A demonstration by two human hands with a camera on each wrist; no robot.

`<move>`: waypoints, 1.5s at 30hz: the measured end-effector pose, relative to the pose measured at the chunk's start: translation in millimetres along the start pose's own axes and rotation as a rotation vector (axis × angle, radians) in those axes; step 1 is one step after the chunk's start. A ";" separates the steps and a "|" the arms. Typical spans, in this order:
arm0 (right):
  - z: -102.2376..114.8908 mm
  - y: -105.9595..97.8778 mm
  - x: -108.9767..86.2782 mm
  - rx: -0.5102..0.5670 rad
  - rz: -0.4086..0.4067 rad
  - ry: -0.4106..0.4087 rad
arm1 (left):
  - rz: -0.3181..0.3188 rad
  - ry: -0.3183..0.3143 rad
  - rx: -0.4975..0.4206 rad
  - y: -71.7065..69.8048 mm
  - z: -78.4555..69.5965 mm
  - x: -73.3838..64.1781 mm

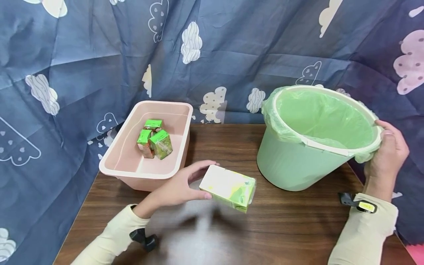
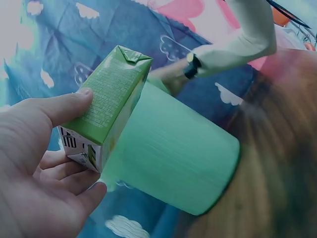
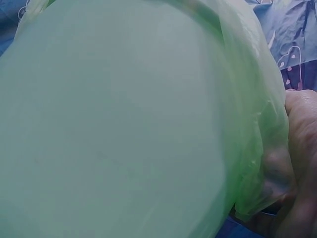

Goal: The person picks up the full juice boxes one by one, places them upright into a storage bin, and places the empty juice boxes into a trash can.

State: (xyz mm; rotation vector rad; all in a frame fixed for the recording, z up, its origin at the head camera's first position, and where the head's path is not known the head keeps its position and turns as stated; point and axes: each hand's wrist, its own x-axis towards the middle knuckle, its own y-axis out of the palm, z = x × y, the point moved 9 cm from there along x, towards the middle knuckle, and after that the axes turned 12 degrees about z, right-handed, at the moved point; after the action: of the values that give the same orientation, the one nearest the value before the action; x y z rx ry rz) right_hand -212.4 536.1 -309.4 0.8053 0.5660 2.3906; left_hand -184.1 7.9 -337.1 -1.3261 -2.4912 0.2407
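Observation:
In the head view my left hand (image 1: 179, 187) pinches a green and white drink carton (image 1: 228, 186) between thumb and fingers, above the table. The left wrist view shows the carton's green printed side (image 2: 110, 99), with the thumb pressed on it. My right hand (image 1: 385, 156) grips the rim of a pale green trash bin (image 1: 288, 158) and holds it tilted. A translucent green bag (image 1: 322, 114) lines the bin and folds over its rim. The bin's wall and bag fill most of the right wrist view, partly hiding the fingers.
A pink plastic tub (image 1: 114, 152) stands on the wooden table (image 1: 265, 228) at the left. Several small cartons with green tops (image 1: 161, 144) stand inside it. A blue curtain with clouds (image 1: 232, 48) hangs behind and at the sides.

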 end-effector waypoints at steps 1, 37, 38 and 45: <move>-0.5 1.3 0.0 -0.006 0.008 -0.003 | 0.000 0.003 0.004 -4.0 -5.0 1.4; -5.5 5.2 -1.6 0.048 -0.022 -0.007 | -0.041 0.066 0.010 -69.1 -89.5 184.5; -4.8 4.9 -2.7 0.045 -0.023 -0.007 | -0.040 0.051 0.015 -69.0 -89.5 188.6; 0.9 4.3 -11.9 0.015 -0.019 -0.017 | -0.003 -0.039 0.044 -59.6 -87.5 215.2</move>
State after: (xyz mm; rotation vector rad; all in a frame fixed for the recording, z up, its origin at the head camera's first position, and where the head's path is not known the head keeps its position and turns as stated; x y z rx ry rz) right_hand -205.4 525.8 -311.4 0.8221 0.5828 2.3626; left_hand -313.2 153.5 -196.9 -1.3118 -2.5051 0.3227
